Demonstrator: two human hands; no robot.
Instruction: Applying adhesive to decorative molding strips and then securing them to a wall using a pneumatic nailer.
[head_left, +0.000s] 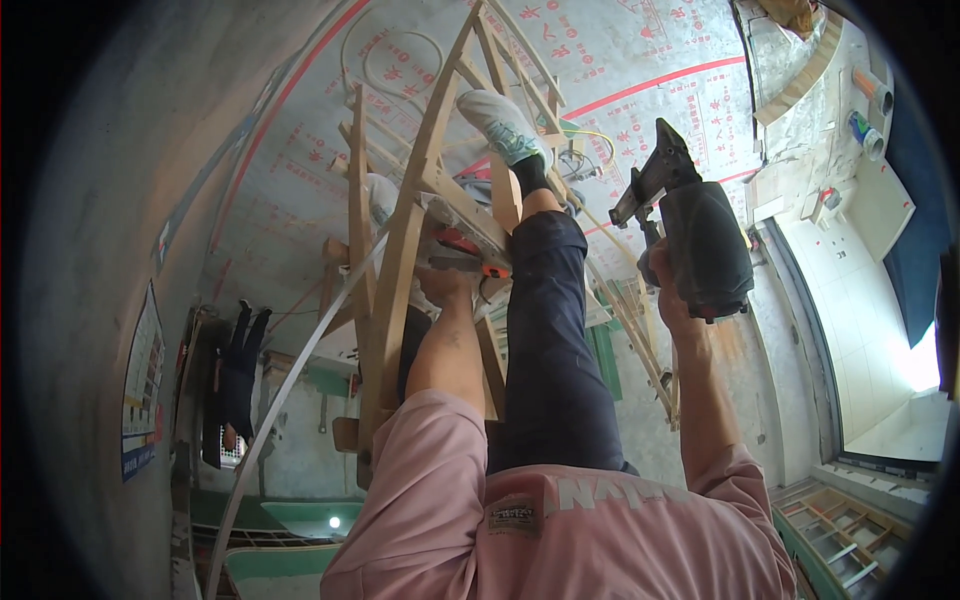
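Gripping blk pwr tool (708,250), R hand (674,288) left of its bulk; L hand (447,286): can't tell.

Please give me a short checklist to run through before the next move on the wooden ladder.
1. Right hand gripping the black tool: ok, closed on it.
2. Left hand secure on the red-and-grey tool: cannot tell, its grip is mostly hidden.
3. White shoe firmly seated on the wooden ladder: cannot tell, its sole contact is hidden.
4. Yellow cord away from the ladder: not ok, close by.
5. Other person away from the ladder: ok, off to the left.
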